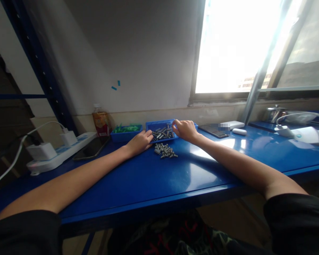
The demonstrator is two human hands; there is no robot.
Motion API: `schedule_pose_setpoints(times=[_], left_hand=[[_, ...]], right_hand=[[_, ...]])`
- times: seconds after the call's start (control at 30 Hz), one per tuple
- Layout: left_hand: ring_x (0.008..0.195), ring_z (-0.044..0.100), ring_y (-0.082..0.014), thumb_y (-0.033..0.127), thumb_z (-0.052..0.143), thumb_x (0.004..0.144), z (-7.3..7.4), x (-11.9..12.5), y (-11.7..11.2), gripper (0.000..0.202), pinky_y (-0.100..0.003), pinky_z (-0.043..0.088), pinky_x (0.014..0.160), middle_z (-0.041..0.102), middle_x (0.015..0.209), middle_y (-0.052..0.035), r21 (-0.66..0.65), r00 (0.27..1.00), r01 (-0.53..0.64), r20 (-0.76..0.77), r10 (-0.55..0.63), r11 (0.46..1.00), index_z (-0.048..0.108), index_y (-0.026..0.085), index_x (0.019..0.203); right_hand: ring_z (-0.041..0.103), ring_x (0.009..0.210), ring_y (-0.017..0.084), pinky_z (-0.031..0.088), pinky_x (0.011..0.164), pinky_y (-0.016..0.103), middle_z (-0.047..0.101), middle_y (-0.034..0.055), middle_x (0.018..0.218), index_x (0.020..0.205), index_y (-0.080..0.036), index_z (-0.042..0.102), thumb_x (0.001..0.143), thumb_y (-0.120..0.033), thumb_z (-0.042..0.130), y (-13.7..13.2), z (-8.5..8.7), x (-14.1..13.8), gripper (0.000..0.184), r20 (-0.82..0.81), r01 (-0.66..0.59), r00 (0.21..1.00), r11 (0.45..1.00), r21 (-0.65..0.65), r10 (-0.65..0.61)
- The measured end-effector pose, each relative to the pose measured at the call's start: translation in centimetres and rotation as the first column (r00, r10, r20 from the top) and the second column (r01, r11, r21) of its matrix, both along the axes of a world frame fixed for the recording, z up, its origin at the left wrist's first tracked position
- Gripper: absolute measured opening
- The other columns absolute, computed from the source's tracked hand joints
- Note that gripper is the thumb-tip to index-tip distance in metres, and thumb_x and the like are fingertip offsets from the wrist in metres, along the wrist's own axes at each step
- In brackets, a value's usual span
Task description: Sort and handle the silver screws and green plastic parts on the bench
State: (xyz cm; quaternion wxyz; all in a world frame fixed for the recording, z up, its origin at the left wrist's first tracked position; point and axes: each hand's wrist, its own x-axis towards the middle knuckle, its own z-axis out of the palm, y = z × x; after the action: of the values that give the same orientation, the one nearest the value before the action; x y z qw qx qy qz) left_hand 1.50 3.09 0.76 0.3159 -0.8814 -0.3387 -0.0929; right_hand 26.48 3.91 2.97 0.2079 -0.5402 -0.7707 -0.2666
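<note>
A blue plastic bin [158, 126] stands against the wall side of the table, with grey metal cylinders [162, 133], tube-like, inside. My left hand [140, 142] is at its front left corner, fingers curled; whatever they grip is hidden. Over the right part of the bin is my right hand [185, 130], fingertips bent together above the metal pieces. Anything pinched there is too small to make out. Just in front of the bin, a loose pile of short metal bolts [164, 150] lies on the blue table [149, 180].
Left of the bin, a second blue bin [115, 136] holds green pieces [130, 128]. Further left are a drink bottle [101, 122], a phone [91, 148] and a power strip [61, 156] with chargers. A dark flat device [212, 130] and a white case [239, 131] lie right.
</note>
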Motion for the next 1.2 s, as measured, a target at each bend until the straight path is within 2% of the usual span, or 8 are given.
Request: schedule_pose_setpoints(times=[0.13,0.27,0.43,0.6,0.73,0.9,1.1,1.2], left_hand=[[0.087,0.054,-0.0222,0.023,0.052,0.088,0.0,0.0,-0.2,0.012,-0.033,0.045,0.080,0.055,0.097,-0.0108,0.013,0.999,-0.036,-0.005,0.036,0.999,0.058,0.013,0.086],[0.087,0.053,-0.0237,0.020,0.051,0.087,0.0,0.1,-0.4,0.012,-0.036,0.044,0.080,0.056,0.094,-0.0124,-0.009,0.999,-0.046,0.006,0.046,0.999,0.059,0.012,0.085],[0.086,0.052,-0.0259,0.018,0.047,0.087,0.0,0.5,-0.6,0.015,-0.038,0.044,0.078,0.058,0.091,-0.0138,0.037,0.996,-0.090,0.007,0.089,0.995,0.061,0.011,0.085],[0.085,0.053,-0.0246,0.016,0.046,0.087,-0.2,0.4,-0.3,0.015,-0.036,0.045,0.076,0.058,0.092,-0.0126,0.045,0.995,-0.102,0.005,0.101,0.994,0.060,0.012,0.084],[0.086,0.057,-0.0216,0.025,0.049,0.089,-0.1,-0.5,0.1,0.016,-0.032,0.047,0.078,0.058,0.094,-0.0091,-0.076,0.999,-0.018,0.046,0.021,0.997,0.059,0.014,0.086],[0.106,0.056,-0.0180,0.023,0.037,0.093,-0.4,-1.1,0.0,0.023,-0.028,0.048,0.088,0.051,0.121,-0.0081,-0.128,0.918,0.166,0.382,-0.105,0.978,0.049,0.018,0.112],[0.077,0.063,-0.0161,0.012,0.044,0.084,-0.5,0.5,-0.4,0.046,-0.031,0.052,0.062,0.024,0.144,-0.0169,-0.140,0.809,-0.110,0.563,0.170,0.984,0.033,0.022,0.127],[0.084,0.064,-0.0199,0.002,0.047,0.074,-0.8,0.9,0.0,0.063,-0.033,0.053,0.064,0.012,0.148,-0.0187,-0.246,0.778,-0.143,0.570,0.263,0.959,0.028,0.024,0.130]], right_hand=[[0.064,0.084,0.022,0.035,0.067,0.027,0.070,0.0079,0.088,0.109,-0.018,0.059,0.094,-0.037,0.035,-0.4,2.2,0.8,0.034,-0.140,-0.026,0.989,0.984,0.175,0.051],[0.063,0.087,0.024,0.037,0.072,0.029,0.069,0.0107,0.092,0.114,-0.016,0.055,0.096,-0.038,0.032,0.6,3.4,2.6,0.037,-0.274,0.116,0.961,0.962,0.248,-0.045],[0.064,0.090,0.030,0.041,0.074,0.033,0.069,0.0173,0.096,0.114,-0.014,0.057,0.090,-0.031,0.046,2.4,1.4,4.7,0.032,-0.181,0.282,0.938,0.954,-0.102,-0.296],[0.064,0.092,0.029,0.043,0.074,0.033,0.068,0.0130,0.099,0.108,-0.020,0.060,0.094,-0.046,0.034,1.5,-0.5,2.4,0.039,-0.237,0.188,0.947,0.972,-0.144,-0.218],[0.064,0.090,0.028,0.045,0.071,0.031,0.067,0.0146,0.101,0.104,-0.017,0.060,0.089,-0.057,0.039,0.7,-1.7,-0.2,0.048,-0.203,0.078,0.966,0.926,-0.370,-0.162],[0.065,0.086,0.025,0.044,0.065,0.029,0.068,0.0118,0.099,0.097,-0.019,0.061,0.091,-0.043,0.039,1.3,-2.7,-0.4,0.033,-0.204,0.054,0.968,0.914,-0.402,-0.147],[0.064,0.084,0.024,0.041,0.064,0.027,0.068,0.0107,0.095,0.091,-0.018,0.060,0.089,-0.040,0.039,1.3,-3.2,-0.2,0.030,-0.234,0.020,0.966,0.936,-0.351,-0.108],[0.064,0.083,0.022,0.040,0.064,0.026,0.069,0.0084,0.089,0.085,-0.019,0.060,0.088,-0.040,0.042,0.9,-3.4,-0.5,0.028,-0.241,-0.027,0.969,0.943,-0.331,-0.057]])
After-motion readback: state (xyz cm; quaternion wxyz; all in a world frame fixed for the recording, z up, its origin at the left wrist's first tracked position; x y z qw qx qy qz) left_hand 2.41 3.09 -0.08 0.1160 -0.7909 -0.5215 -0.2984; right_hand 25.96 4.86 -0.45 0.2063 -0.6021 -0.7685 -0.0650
